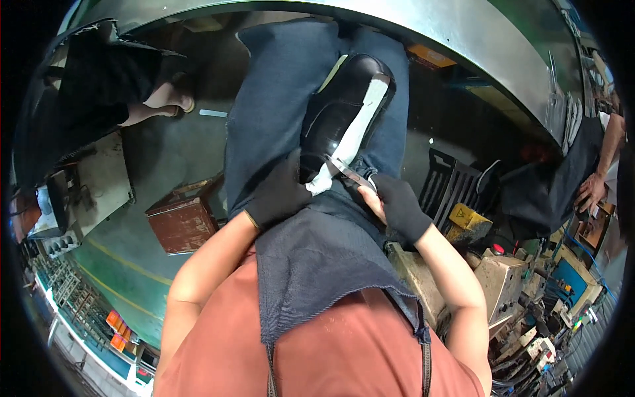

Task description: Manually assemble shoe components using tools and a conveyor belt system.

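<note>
Rust-coloured shirt (331, 351): nearest the camera, at 6 o'clock; dark denim apron (324, 264) over it.
Black leather shoe (337, 116): on the lap at 12 o'clock, long axis running from 1 toward 7.
White strip (362, 122): lies along the shoe's right side; lower end crumpled beside the left hand.
Left hand (279, 190): black-gloved, at the shoe's 7 o'clock; dark on dark, cannot tell whether its fingers are closed.
Right hand (397, 206): black-gloved, at the shoe's 5 o'clock; fingers clamped on a slim metal hand tool (356, 176), exact kind unclear.
Scuff risk: tool tip sits right at the upper; a slip could scratch the leather.
Tear risk: uneven pull on the crumpled end could rip the strip.
Drop risk: trouser legs (278, 86) give soft support; shifting knees could roll the shoe.
</note>
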Demonstrator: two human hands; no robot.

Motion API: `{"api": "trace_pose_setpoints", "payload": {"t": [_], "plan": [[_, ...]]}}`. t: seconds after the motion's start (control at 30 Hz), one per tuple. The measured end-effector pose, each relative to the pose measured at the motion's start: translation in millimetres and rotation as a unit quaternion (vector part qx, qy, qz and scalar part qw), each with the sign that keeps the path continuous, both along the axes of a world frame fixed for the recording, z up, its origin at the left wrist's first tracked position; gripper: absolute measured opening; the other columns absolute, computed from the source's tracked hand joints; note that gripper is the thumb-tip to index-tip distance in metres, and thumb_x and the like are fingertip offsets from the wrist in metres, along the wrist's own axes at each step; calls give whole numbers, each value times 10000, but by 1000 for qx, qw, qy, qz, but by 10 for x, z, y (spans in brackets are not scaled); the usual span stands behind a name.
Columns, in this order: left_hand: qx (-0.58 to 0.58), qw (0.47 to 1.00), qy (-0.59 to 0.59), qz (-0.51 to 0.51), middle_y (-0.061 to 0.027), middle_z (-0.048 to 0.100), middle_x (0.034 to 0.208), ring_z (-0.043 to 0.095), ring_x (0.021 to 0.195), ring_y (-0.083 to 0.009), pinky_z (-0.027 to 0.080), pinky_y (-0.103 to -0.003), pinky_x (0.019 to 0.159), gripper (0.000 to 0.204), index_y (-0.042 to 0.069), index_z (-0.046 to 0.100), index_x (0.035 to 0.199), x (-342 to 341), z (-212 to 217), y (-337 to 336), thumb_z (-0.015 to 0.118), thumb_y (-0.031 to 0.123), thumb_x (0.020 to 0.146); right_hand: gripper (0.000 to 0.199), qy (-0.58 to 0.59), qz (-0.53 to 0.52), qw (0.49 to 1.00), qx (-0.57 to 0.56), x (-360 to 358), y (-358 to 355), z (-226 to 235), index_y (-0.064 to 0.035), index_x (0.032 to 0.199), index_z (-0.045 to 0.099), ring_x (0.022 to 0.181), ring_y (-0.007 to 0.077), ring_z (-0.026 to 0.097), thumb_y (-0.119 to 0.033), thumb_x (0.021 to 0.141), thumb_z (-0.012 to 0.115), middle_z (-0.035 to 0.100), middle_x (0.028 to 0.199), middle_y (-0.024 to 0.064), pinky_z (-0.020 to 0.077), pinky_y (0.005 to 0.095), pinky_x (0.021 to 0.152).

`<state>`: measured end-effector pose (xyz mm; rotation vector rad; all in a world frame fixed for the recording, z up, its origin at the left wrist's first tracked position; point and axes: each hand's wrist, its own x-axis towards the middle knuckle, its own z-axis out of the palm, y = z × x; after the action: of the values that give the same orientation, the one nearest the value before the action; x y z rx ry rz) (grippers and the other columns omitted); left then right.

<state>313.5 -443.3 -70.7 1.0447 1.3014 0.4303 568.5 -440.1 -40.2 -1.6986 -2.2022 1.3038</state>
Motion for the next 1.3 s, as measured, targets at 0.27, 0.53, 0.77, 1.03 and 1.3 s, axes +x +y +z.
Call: {"api": "trace_pose_setpoints", "payload": {"t": [0.27, 0.53, 0.77, 1.03, 1.3], "plan": [[109, 966, -205, 111, -115, 669, 1139, 626, 1023, -158, 500, -330, 864, 483, -26, 619, 1189, 117, -194, 261, 755, 294, 855, 379, 63, 53, 993, 84, -1, 107, -230, -31, 793, 610, 649, 378, 604, -383, 931, 641, 605, 732, 189, 455, 437, 594], [123, 979, -1, 162, -188, 631, 1175, 590, 1092, -244, 453, -357, 969, 625, -92, 543, 1259, 325, -154, 460, 757, 329, 849, 359, -58, 125, 974, -179, 422, 771, 604, -21, 957, 662, 709, 318, 619, -365, 988, 564, 627, 795, 224, 472, 388, 670], [53, 985, -156, 50, -126, 660, 1176, 604, 1087, -203, 471, -327, 943, 498, -20, 590, 1256, 140, -120, 596, 728, 275, 880, 311, 246, 45, 965, 79, -165, 732, 536, 1, 785, 580, 583, 250, 451, -253, 962, 616, 494, 666, 138, 382, 373, 579], [-12, 985, -165, 52, -114, 633, 1209, 583, 1121, -196, 450, -323, 976, 585, -23, 560, 1248, 0, 9, 560, 814, 258, 801, 261, 158, 52, 984, 68, -200, 486, 278, 10, 835, 592, 637, 331, 535, -220, 959, 614, 526, 695, 174, 414, 398, 600], [-132, 977, -156, 60, -107, 595, 1235, 549, 1149, -193, 394, -324, 1036, 414, 34, 530, 1314, -143, -76, 311, 487, 348, 1047, 428, 57, -103, 976, -181, 73, 200, 5, 34, 914, 625, 636, 171, 530, -368, 1020, 523, 578, 676, 149, 446, 357, 616]]}}
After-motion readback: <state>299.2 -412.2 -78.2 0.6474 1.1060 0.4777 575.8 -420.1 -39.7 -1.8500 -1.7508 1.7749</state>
